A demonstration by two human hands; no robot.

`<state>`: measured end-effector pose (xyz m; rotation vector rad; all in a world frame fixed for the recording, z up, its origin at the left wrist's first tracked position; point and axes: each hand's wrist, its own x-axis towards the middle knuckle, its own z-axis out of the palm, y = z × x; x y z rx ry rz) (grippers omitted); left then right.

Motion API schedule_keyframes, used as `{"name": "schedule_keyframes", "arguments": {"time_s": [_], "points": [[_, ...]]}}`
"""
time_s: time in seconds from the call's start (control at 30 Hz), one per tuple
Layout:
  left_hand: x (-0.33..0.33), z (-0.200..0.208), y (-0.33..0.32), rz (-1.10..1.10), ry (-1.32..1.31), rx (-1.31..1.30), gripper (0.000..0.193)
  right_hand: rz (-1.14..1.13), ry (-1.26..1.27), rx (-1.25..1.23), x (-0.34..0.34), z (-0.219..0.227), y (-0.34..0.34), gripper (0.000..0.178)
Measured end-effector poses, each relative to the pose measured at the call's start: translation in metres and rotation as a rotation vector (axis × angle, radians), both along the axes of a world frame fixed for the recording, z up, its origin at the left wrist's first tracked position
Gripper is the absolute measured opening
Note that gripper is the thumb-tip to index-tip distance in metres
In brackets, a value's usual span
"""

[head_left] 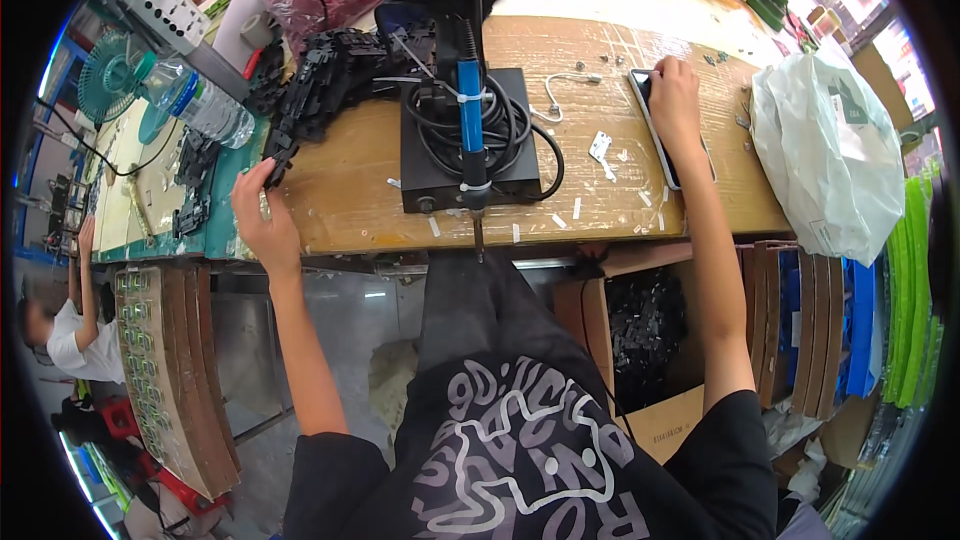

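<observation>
My left hand (264, 220) is at the table's front left edge, thumb and fingertips closed on the end of a black plastic part (279, 168). That part lies at the near end of a heap of similar black parts (345, 65). My right hand (676, 110) reaches to a long, flat, dark thing with a pale rim (645, 88), perhaps a phone or shallow tray. Its fingers are bent together over it, hiding what they touch or hold. Between my hands a blue and black tool (470, 105), like an electric screwdriver, points tip down before a black box (420, 175) with coiled cable.
A white plastic bag (828, 155) stands at the right, a water bottle (205, 105) at the left. A white cable (550, 98), a small white bracket (601, 150) and scraps lie on the table (350, 200). Below is an open box of black parts (645, 330). Another person (85, 340) is far left.
</observation>
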<state>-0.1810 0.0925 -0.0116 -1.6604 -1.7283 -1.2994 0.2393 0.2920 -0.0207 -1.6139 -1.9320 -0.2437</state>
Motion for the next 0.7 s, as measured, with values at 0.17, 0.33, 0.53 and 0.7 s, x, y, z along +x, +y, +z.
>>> {"name": "schedule_keyframes", "arguments": {"time_s": [0.17,0.33,0.53,0.7], "points": [[0.001,-0.003,-0.002,0.011,-0.044,-0.006,0.028,-0.187,-0.193,-0.038,-0.012,0.002,-0.01,0.019],[0.0,-0.004,-0.002,0.031,-0.051,-0.006,0.023,-0.331,-0.327,-0.036,-0.019,0.006,-0.016,0.017],[0.002,-0.004,-0.004,0.055,-0.125,0.028,0.023,-0.351,-0.267,-0.049,-0.02,0.006,-0.014,0.017],[0.008,0.002,-0.01,0.065,-0.139,0.094,0.02,-0.353,-0.258,-0.038,-0.019,0.006,-0.014,0.017]]}}
